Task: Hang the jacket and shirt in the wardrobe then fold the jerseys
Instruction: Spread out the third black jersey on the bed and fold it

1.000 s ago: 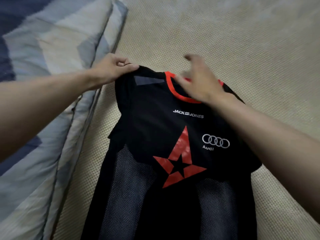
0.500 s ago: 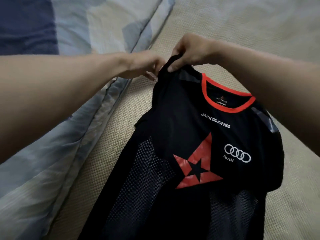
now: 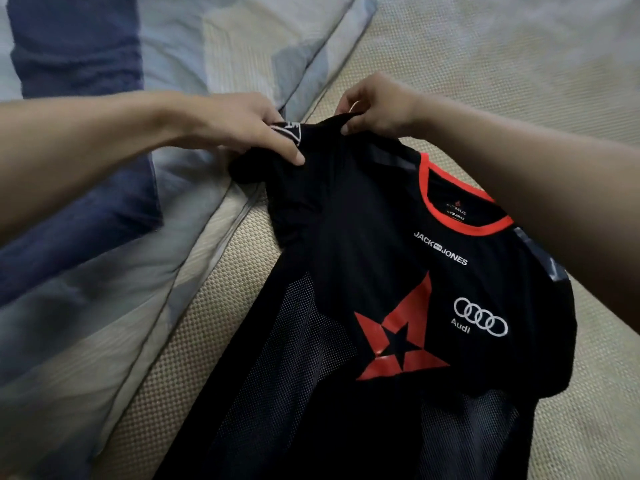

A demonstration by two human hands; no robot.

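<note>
A black jersey (image 3: 374, 258) with a red collar, a red star emblem and white logos lies front up on a beige woven mat (image 3: 519, 81). Grey mesh panels run down its lower half. My left hand (image 3: 242, 128) grips the jersey's left sleeve, which is bunched and shows a white print at its edge. My right hand (image 3: 374, 105) pinches the fabric at the left shoulder, just beside the left hand. The jersey's right sleeve lies under my right forearm.
A blue, grey and cream patterned quilt (image 3: 104, 237) lies along the left side, its edge touching the jersey's sleeve. Beige mat stretches to the right and beyond the collar.
My right hand left the collar and crossed to the left shoulder beside my left hand. The left hand shifted onto the sleeve and pulled it outward. The view swung left.
</note>
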